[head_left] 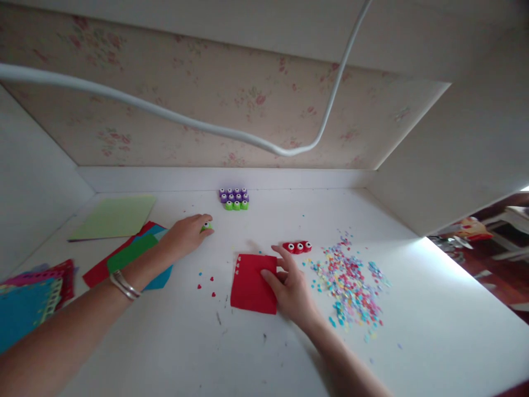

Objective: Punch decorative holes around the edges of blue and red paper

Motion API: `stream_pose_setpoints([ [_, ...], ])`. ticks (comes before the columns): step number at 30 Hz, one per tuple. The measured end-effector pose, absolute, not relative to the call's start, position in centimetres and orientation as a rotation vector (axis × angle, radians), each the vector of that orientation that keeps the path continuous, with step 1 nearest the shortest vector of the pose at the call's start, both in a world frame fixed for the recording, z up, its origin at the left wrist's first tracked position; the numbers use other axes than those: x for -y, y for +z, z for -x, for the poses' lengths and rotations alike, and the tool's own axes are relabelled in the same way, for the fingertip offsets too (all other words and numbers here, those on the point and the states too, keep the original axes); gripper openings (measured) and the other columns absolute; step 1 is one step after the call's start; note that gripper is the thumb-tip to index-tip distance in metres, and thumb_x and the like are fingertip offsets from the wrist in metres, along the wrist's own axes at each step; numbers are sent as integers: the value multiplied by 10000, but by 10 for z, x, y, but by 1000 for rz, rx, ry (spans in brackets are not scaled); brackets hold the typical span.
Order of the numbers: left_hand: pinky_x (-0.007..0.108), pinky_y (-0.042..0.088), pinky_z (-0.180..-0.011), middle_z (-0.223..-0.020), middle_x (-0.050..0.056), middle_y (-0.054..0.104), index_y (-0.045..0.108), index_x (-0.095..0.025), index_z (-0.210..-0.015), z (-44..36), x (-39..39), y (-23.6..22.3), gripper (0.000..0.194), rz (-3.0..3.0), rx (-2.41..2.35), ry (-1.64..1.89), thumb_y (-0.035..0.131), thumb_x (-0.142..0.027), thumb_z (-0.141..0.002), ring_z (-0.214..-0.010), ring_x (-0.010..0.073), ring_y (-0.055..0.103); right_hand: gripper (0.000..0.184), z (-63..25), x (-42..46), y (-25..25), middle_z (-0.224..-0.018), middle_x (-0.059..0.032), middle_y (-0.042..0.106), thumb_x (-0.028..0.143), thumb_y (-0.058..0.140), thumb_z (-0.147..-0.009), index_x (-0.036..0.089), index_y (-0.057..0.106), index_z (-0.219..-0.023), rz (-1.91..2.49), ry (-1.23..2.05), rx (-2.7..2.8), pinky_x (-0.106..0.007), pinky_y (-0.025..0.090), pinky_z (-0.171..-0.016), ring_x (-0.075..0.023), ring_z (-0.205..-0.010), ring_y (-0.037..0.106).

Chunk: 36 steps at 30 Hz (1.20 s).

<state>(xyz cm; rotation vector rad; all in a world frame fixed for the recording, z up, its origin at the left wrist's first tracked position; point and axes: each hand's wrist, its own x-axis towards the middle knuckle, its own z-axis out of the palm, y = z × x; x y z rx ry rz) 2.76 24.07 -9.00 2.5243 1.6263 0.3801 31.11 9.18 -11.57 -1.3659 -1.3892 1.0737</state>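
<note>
- Fingers of the left hand (189, 234) make a narrow grip on a small green plastic punch (207, 226); I judge that a light but sure hold serves best, with its white top left free for pressing.
- Between both hands, a red, nearly square sheet (251, 289) lies on the white tabletop (165, 342). Small pale cut-outs (237, 265) go down its upper left edge, so careful placing should leave some margin beside them.
- Right hand (294, 289) rests its thumb on the sheet, with index finger stretched apart; firm, flat pressure would, I think, prevent slipping.
- At far left, a blue sheet with perforated edge (20, 309) is cut off by the border.
- Cutter shape of the green punch is hidden by the fingers.
- Whether the right hand's other fingers pinch the sheet from below, or its index finger touches the row of red punches (297, 247), I cannot tell.
- Further right, many-coloured confetti (351, 281) is mostly too small for naming each shape.
</note>
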Motion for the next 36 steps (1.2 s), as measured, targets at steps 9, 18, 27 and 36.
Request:
stream_pose_setpoints([
  [9,317,552,-906,-1174,56,723,645,-213,-1232,-35,-168,-105,341,-2399,-1461,587,507,-255,-923,-1012,205,701,426,-312,-96,-105,-824,-43,753,482,754,-786,225,608,-1093,1269,1426,1058,-336,580,-581,-230,-682,726],
  [18,258,624,-751,-1093,41,745,649,-260,-1241,-55,-112,-119,339,-2021,-1236,959,619,-216,-906,-832,163,734,473,-309,-94,-91,-818,-15,763,431,818,-742,236,568,-1093,1231,1537,855,-294,597,-575,-201,-640,740],
  [27,271,635,-761,-1088,80,724,643,-246,-1228,-55,-110,-119,294,-2025,-1124,1015,624,-224,-936,-924,186,727,473,-308,-95,-92,-742,-6,747,458,799,-761,237,572,-1112,1326,1546,869,-296,595,-533,-203,-583,725],
  [36,300,619,-820,-1052,76,735,636,-234,-1232,-56,-111,-117,296,-2143,-1090,1037,636,-206,-938,-948,189,713,486,-307,-94,-91,-716,-20,748,481,787,-769,231,562,-1120,1409,1532,932,-265,570,-460,-218,-572,727],
])
